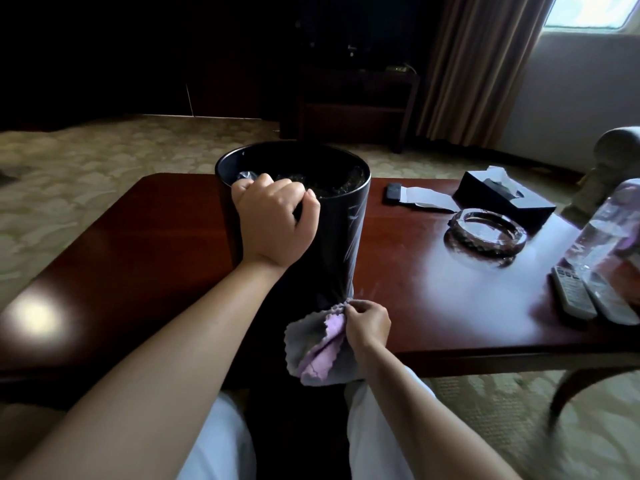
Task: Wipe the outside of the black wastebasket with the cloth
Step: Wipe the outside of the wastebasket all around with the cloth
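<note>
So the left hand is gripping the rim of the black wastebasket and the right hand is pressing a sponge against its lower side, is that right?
Not quite: the head view shows the right hand holding a grey and lilac cloth, not a sponge. The left hand does grip the wastebasket rim.

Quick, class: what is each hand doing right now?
Left hand: closed, gripping the black wastebasket at its rim.
Right hand: closed, pinching the cloth against the wastebasket's lower side.

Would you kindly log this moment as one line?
left hand grips wastebasket rim | right hand pinches cloth at base | wiping underway
</note>
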Tool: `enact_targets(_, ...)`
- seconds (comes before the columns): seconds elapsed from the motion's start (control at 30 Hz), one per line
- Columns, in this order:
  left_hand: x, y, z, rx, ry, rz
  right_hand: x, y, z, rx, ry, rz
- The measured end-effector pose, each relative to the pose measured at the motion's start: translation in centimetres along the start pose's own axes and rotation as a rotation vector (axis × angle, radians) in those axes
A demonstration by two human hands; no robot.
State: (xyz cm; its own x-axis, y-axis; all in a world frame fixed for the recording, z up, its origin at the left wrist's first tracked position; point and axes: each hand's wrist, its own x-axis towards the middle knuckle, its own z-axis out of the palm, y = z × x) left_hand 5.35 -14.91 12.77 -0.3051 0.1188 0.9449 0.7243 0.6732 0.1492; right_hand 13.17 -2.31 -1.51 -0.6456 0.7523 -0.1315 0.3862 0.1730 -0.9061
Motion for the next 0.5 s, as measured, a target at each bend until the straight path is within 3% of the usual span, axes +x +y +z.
enact_targets(0.17,0.0,0.1,0.2,0.004,0.026,0.0,-0.5,1.0,-0.4,-0.111,-0.03,-0.14)
enact_targets(0.33,0.0,0.0,0.0,-0.009,0.006,-0.002,0.5,0.1,0.3,-0.138,0.036,-0.03)
enact_targets(0.5,0.0,0.2,0.2,0.012,0.025,-0.002,0.5,0.9,-0.4,-0.116,-0.067,-0.082)
